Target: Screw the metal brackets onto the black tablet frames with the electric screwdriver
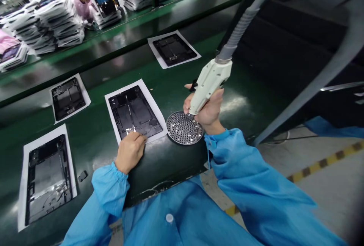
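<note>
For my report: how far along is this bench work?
Done: black housings lie set out on white sheets. In hand: the left hand steadies one; the right hand holds a white hose-fed tool over a round perforated tray. Left: small silver parts sit in it.

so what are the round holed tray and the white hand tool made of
The round perforated tray looks like dark metal, going by its thin rim and sheen, though coated plastic is possible. The white hand tool looks like moulded plastic from its smooth rounded shell.

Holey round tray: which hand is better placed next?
Probably the right hand: it holds the white tool right over the perforated metal tray, while the left hand rests on the black panel.
</note>
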A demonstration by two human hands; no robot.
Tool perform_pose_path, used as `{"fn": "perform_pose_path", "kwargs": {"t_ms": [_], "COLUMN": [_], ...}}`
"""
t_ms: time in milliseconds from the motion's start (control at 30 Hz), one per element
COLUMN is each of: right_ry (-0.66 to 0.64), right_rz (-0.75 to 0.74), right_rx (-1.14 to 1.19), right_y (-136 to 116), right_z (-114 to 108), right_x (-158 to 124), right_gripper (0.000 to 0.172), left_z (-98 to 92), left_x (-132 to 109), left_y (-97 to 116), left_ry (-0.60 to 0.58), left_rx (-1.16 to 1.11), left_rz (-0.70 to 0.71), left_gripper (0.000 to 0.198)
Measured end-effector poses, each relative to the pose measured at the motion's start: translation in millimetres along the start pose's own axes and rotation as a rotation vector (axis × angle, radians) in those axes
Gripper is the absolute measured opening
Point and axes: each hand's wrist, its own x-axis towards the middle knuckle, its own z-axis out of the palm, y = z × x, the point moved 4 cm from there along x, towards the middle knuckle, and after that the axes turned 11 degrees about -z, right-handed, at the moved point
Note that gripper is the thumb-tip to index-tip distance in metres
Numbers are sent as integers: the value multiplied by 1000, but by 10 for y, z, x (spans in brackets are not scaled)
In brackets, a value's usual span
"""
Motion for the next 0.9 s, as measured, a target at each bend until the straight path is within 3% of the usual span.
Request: {"fn": "perform_pose_path", "kwargs": {"t_ms": [900], "right_ry": [36], "right_rz": [20], "right_rx": [-7], "right_y": [118], "right_z": [57], "right_x": [-26], "right_gripper": [77], "left_z": [-21], "left_x": [-1], "left_y": [-48], "left_ry": [-33], "left_rx": [-35], "left_rz": [-22], "left_gripper": [26]}}
